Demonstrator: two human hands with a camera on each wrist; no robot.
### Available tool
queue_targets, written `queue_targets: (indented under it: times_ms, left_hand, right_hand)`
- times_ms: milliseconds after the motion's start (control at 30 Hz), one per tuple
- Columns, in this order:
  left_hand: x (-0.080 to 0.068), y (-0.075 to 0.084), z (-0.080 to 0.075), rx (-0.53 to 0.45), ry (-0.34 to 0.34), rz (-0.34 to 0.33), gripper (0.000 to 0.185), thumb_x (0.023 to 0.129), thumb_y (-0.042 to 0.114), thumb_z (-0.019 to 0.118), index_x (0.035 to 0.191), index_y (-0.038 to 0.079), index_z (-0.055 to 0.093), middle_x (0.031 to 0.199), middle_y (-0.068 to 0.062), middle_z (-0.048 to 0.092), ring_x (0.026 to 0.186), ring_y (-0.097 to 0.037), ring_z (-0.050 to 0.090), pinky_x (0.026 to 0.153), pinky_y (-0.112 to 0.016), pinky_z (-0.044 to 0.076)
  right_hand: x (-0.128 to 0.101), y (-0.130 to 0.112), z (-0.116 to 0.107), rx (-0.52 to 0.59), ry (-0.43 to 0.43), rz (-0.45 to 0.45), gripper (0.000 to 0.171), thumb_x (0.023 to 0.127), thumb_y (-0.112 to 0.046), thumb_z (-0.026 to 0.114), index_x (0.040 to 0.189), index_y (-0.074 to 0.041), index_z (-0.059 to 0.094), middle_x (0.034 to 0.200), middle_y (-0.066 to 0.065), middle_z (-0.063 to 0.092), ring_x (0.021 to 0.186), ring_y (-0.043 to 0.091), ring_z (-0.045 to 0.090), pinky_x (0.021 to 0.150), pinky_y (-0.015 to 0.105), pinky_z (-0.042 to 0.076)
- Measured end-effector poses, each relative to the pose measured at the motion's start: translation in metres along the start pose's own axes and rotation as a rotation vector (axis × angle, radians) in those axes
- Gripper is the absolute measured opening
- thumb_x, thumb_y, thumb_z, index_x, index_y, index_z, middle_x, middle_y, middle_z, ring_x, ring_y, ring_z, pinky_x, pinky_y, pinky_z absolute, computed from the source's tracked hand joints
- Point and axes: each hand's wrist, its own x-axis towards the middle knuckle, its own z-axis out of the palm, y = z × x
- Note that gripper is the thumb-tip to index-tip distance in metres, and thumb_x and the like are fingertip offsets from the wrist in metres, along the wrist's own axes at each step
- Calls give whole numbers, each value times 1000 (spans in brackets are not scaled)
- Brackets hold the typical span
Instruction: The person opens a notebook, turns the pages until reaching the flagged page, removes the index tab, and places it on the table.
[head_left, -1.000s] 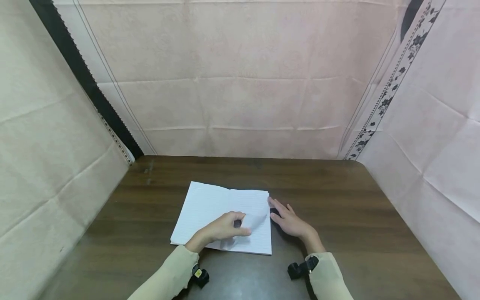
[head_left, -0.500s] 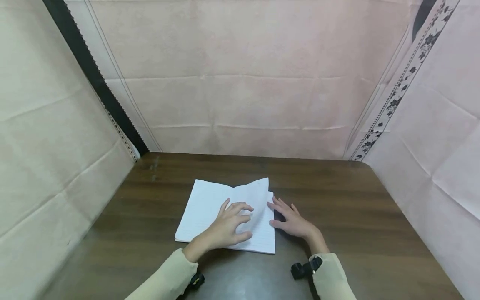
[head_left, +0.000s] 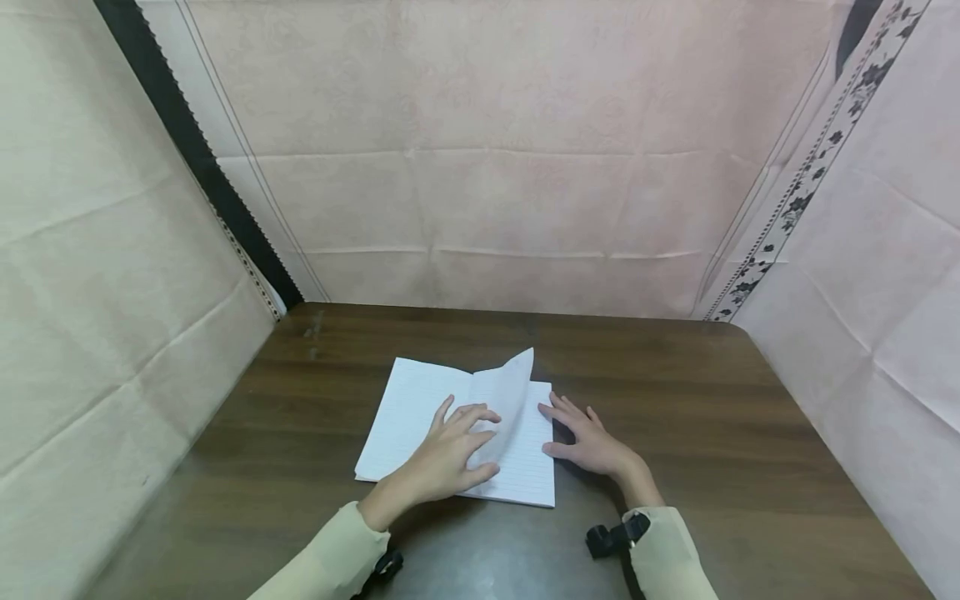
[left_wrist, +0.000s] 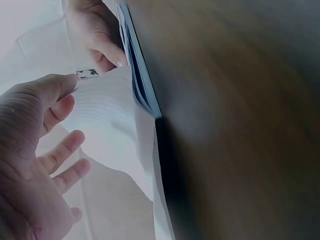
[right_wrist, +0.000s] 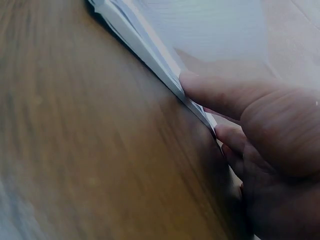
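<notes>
Your left hand point(head_left: 448, 460) with fingers spread, above the open lined notebook point(head_left: 414, 408) lying on the brown table point(head_left: 675, 400), a raised page point(head_left: 514, 387) near it, your right hand point(head_left: 596, 448) with fingers apart, touching the notebook's right edge.

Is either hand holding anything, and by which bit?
Nothing looks gripped. The left hand is spread near the raised page; the right hand just touches the right edge of the open notebook.

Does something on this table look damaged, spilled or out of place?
No spill shows. Pale marks break the brown surface near the far left corner of the table; scratches or residue, I cannot tell. One page of the open notebook stands raised.
</notes>
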Motion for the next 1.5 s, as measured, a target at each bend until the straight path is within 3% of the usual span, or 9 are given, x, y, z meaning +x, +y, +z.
queue_targets:
  times_ms: [333, 533, 633, 767, 967, 1100, 1233, 1333, 1500]
  left_hand:
    - [-18, -11, -14, 64, 18, -91, 27, 78, 42, 61, 64, 20, 56, 116, 1, 47, 116, -18, 37, 101, -52, 14]
    - [-33, -16, -20, 49, 109, -191, 33, 76, 41, 62, 57, 16, 54, 113, -3, 50, 111, -19, 42, 99, -48, 20]
    - [-39, -20, -23, 43, 186, -276, 30, 74, 39, 63, 61, 12, 60, 110, -3, 52, 107, -19, 45, 97, -44, 23]
    - [-47, -25, -31, 49, 266, -412, 31, 73, 35, 63, 82, 6, 68, 105, -1, 55, 102, -20, 48, 94, -41, 26]
    - [-64, -32, -41, 135, 266, -560, 36, 71, 32, 63, 92, 3, 68, 99, -5, 57, 96, -27, 50, 91, -45, 29]
    - [-72, -37, -45, 225, 205, -625, 31, 69, 31, 66, 91, 8, 69, 94, -7, 59, 90, -29, 52, 85, -49, 32]
    - [-76, -41, -46, 272, 59, -702, 24, 71, 29, 62, 85, 11, 68, 94, -9, 57, 90, -31, 50, 86, -50, 30]
    - [-78, -43, -46, 303, -55, -736, 17, 72, 28, 60, 70, 11, 63, 90, -10, 56, 89, -32, 50, 87, -50, 29]
    - [-80, -48, -47, 318, -194, -762, 28, 73, 30, 61, 53, 13, 51, 78, -8, 54, 84, -31, 51, 86, -50, 29]
  right_hand:
    - [2, -1, -1, 14, 4, -22, 68, 80, -49, 57, 139, -29, 30, 149, -2, 11, 136, 24, 6, 103, 52, -6]
    - [0, 1, 1, 21, 3, -54, 68, 81, -47, 57, 139, -27, 29, 149, 1, 11, 136, 26, 6, 102, 54, -7]
    - [-1, 2, 2, 21, 1, -59, 68, 81, -48, 57, 139, -27, 29, 149, 1, 11, 136, 26, 7, 101, 54, -7]
    - [-1, 2, 4, 18, 3, -60, 68, 81, -49, 56, 139, -27, 29, 148, 0, 12, 135, 25, 8, 101, 55, -7]
    - [1, 1, 3, 18, -2, -56, 68, 81, -49, 56, 139, -27, 29, 149, 1, 12, 135, 26, 8, 101, 55, -7]
    - [0, 1, 1, 20, 6, -47, 67, 82, -49, 56, 139, -28, 29, 148, -1, 12, 136, 24, 7, 101, 55, -7]
    - [-2, 1, 0, 28, 13, -51, 66, 82, -48, 56, 139, -27, 30, 148, 0, 12, 136, 25, 7, 101, 56, -7]
    - [-3, 1, 1, 30, 3, -50, 66, 82, -48, 56, 139, -26, 29, 148, -1, 12, 136, 24, 6, 100, 57, -6]
    - [0, -3, 4, 38, -3, -58, 66, 82, -48, 55, 139, -26, 30, 148, -1, 12, 136, 23, 6, 100, 56, -7]
